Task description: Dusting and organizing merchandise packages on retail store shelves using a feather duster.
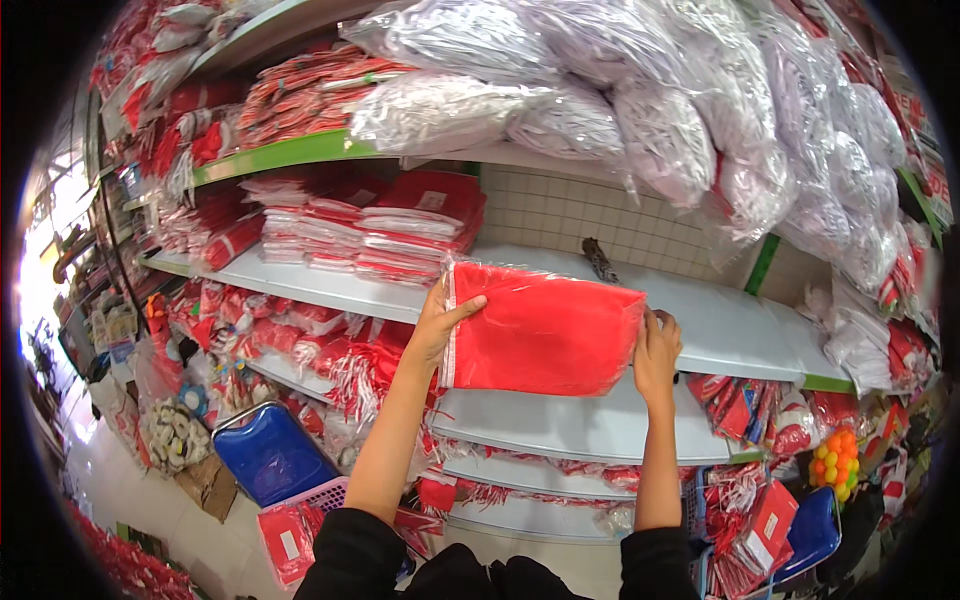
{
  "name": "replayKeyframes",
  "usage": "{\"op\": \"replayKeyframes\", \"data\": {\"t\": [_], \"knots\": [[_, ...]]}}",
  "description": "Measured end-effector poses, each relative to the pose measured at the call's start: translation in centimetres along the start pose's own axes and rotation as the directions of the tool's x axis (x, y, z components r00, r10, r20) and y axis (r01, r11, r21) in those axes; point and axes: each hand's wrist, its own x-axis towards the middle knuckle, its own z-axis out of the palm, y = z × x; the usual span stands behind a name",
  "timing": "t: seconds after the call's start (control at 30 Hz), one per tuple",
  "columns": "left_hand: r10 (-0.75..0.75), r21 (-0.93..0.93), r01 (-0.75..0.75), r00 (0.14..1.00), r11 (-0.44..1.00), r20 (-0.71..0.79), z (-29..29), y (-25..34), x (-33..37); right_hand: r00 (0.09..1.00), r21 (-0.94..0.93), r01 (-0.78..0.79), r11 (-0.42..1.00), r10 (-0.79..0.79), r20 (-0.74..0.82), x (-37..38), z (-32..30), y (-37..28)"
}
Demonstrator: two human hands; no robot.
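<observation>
Grey shelf [720,335] beyond fingers [663,328]: packet stacks [415,222] up-left of them, dark narrow object [598,260] farther back. Green-edged shelf [290,158] above fingers: red packets [305,100], clear bags [440,112] of white strips.

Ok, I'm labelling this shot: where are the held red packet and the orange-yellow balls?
Red packet [545,332], head view: middle of its front.
Orange-yellow balls [834,464], head view: middle of the cluster.

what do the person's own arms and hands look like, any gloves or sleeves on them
Both the left hand and the right hand are bare, with no gloves. The left sleeve and right sleeve are plain black with no visible markings, and leave the forearms uncovered. No watch or bracelet can be made out on either wrist.
</observation>
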Motion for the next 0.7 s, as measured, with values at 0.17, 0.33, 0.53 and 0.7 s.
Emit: {"op": "replayKeyframes", "data": {"t": [0.17,0.33,0.53,0.7], "knots": [[0.025,-0.001,-0.026,0.997,1.000,-0.071,-1.2,1.9,-0.1,0.935,0.932,-0.350,-0.096,0.019,0.353,-3.6,1.9,-3.0],[0.070,0.220,-0.056,0.996,0.974,-0.058,-2.6,2.6,0.8,0.981,0.941,-0.069,0.332,-0.147,0.124,-3.6,1.3,-6.9],[0.421,0.732,-0.307,0.907,0.609,0.030,-5.2,3.8,4.1,0.958,0.712,0.268,0.649,-0.099,-0.270,-3.5,0.2,-11.0],[0.520,0.964,-0.250,0.815,-0.084,0.257,-8.8,4.2,7.8,0.821,0.329,0.553,0.765,-0.431,-0.375,1.3,0.6,-15.6]]}}
